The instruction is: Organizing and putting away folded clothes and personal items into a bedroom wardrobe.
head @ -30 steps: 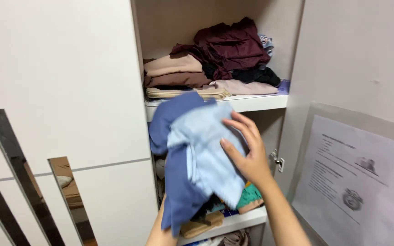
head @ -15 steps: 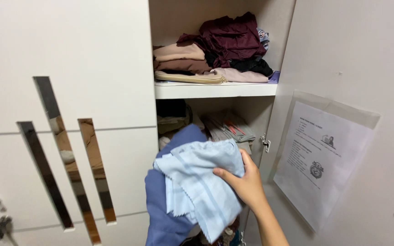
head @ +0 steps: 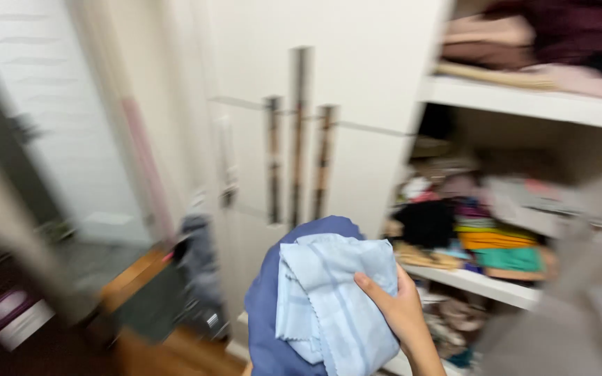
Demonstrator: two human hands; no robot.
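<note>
My right hand has its grip closed on a light blue cloth, draped over a darker blue garment just behind it — my left hand is hidden beneath. Beyond my grip to the right, the open wardrobe shelf holds folded clothes — I seem mid-carry, needing somewhere to set the bundle.

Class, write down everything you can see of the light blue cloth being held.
The light blue cloth is thin woven fabric with faint darker stripes and a zigzag-cut edge. It hangs crumpled in loose folds, draped over a darker blue garment. The right hand grips its right side, fingers pressed into the folds.
</note>
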